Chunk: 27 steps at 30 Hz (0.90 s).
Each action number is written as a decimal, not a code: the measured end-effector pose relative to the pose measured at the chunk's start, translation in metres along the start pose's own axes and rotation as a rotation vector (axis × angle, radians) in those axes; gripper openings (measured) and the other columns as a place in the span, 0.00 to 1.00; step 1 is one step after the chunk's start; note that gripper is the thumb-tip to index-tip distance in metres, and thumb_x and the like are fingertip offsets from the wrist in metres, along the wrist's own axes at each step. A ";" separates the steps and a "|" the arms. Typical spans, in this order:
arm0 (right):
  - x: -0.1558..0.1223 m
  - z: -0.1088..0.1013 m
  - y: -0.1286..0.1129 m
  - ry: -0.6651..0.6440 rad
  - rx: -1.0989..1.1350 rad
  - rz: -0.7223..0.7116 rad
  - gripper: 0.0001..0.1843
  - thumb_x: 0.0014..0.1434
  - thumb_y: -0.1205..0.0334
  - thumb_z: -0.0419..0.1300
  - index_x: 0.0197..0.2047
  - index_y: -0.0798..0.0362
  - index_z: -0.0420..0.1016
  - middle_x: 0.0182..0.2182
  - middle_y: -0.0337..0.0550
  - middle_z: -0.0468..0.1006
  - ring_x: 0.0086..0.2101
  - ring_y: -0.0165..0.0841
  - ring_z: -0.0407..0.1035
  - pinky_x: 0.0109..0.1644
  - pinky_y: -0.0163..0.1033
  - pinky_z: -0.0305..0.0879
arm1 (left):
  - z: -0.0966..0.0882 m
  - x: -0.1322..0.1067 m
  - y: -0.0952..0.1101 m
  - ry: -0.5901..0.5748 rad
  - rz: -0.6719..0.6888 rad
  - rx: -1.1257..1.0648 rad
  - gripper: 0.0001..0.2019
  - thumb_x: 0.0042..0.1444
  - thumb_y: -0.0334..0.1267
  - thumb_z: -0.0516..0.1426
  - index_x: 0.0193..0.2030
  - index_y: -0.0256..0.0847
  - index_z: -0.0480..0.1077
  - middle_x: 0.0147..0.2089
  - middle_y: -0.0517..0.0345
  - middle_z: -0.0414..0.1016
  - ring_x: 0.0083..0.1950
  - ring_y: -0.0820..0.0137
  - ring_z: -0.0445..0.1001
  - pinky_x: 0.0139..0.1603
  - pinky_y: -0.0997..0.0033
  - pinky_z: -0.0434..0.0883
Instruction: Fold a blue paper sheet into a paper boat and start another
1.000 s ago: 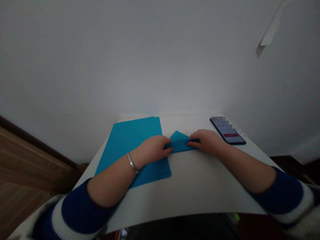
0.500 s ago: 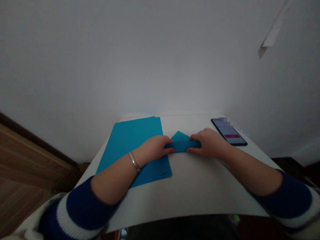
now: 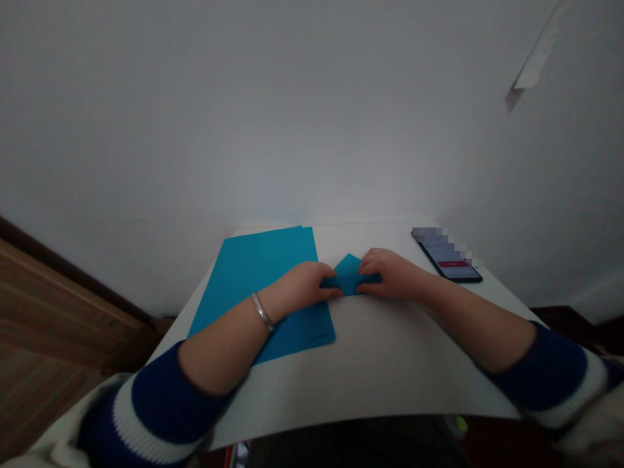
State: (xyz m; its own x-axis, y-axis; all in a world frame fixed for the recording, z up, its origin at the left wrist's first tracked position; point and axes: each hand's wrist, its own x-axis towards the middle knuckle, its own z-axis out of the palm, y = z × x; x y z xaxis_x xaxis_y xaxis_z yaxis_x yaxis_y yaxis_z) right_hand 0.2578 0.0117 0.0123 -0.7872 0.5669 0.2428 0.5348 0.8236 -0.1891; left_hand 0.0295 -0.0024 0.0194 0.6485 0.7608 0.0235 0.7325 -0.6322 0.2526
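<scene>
Between my two hands is a small folded piece of blue paper [image 3: 348, 284], with a pointed top and a straight band along its lower edge. My left hand [image 3: 308, 285] grips its left end between thumb and fingers, the forearm lying over larger blue sheets. My right hand [image 3: 390, 274] pinches the right part, fingers on the upper side and thumb at the lower edge. Both ends of the folded paper are partly hidden by my fingers.
Larger blue sheets [image 3: 266, 257] lie stacked on the left of the white table [image 3: 390, 364]. A phone [image 3: 446, 255] with a lit screen rests at the right. The wall [image 3: 312, 117] rises behind the table, and a wooden panel [image 3: 63, 312] stands at left.
My right hand has slid left along the folded paper, closer to my left hand. The left hand stays in place with its grip.
</scene>
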 end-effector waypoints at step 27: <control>-0.005 0.010 0.008 0.050 -0.075 0.115 0.13 0.52 0.52 0.67 0.40 0.46 0.82 0.37 0.41 0.82 0.40 0.37 0.73 0.50 0.44 0.61 | -0.008 -0.001 -0.004 -0.142 -0.236 0.010 0.13 0.53 0.47 0.60 0.38 0.40 0.75 0.34 0.56 0.77 0.34 0.65 0.72 0.31 0.71 0.60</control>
State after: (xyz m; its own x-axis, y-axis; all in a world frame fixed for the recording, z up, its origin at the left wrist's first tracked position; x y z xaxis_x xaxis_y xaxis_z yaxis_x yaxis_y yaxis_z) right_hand 0.2629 0.0149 0.0004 -0.7042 0.6561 0.2715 0.6433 0.7513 -0.1471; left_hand 0.0240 0.0008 0.0260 0.4818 0.8594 -0.1711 0.8683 -0.4419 0.2253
